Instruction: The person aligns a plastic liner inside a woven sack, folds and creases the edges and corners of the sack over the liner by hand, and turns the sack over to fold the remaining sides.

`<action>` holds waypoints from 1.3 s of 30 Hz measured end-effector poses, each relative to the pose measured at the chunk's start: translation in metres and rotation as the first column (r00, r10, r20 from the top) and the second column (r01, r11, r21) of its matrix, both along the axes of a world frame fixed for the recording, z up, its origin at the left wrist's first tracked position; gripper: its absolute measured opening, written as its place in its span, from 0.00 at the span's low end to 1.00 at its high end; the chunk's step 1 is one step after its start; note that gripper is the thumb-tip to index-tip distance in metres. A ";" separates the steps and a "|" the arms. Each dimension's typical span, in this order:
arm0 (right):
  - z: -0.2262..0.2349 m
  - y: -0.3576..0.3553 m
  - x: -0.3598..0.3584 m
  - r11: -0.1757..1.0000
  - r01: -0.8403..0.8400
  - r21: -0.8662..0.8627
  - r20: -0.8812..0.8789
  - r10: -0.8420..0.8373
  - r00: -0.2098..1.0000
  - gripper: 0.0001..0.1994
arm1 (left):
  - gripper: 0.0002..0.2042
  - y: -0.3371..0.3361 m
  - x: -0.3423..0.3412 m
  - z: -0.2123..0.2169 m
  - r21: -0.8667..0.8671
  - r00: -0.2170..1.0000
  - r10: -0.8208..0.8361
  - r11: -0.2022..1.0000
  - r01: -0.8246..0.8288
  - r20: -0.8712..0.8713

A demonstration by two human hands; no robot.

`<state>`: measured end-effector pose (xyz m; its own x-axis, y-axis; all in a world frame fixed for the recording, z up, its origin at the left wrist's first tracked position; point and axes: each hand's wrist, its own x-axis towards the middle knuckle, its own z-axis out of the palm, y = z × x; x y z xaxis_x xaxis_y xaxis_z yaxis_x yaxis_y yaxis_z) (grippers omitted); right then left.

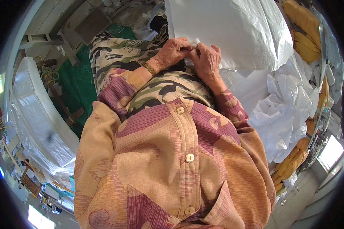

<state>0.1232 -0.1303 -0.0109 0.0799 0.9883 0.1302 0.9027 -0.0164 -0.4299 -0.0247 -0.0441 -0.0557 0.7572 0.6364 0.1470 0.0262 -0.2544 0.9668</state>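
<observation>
Both of my hands meet at the lower left corner of a large white sheet (229, 30), which looks like plastic or woven sacking. My left hand (174, 51), with a watch or bracelet on its wrist, pinches the gathered edge between curled fingertips. Beside it my right hand (206, 61) grips the same bunched corner, thumb and fingers pressed together. A small white tuft of the material pokes up between the hands. The hands are above my lap, over camouflage-patterned cloth (160, 89). Fingertips partly hide the folded edge.
Crumpled white sheeting (283, 110) lies to the right. Yellow-orange bundles (305, 34) line the far right side. At left stand a long white plastic-wrapped stack (40, 114) and green cloth (78, 82). A metal frame (40, 42) is at the upper left.
</observation>
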 end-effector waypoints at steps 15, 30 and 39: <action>-0.024 -0.115 0.129 0.962 0.265 -0.061 0.419 -0.216 0.882 0.08 | 0.06 0.001 0.004 -0.003 -0.002 0.987 0.156 0.988 -0.156 -0.047; 0.031 -0.031 0.026 0.955 -0.279 -0.105 0.196 0.295 0.935 0.06 | 0.08 0.005 -0.002 0.001 -0.194 0.994 0.033 0.979 -0.054 -0.105; 0.028 -0.023 0.034 0.945 -0.274 -0.176 0.133 0.299 0.945 0.08 | 0.10 0.020 -0.020 0.005 -0.370 0.971 -0.232 0.909 0.192 -0.065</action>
<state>0.1575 -0.1531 0.0175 -0.2187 0.9751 -0.0360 0.9343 0.1987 -0.2959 -0.0446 -0.0241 -0.0511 0.8785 0.4541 -0.1483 0.1164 0.0975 0.9884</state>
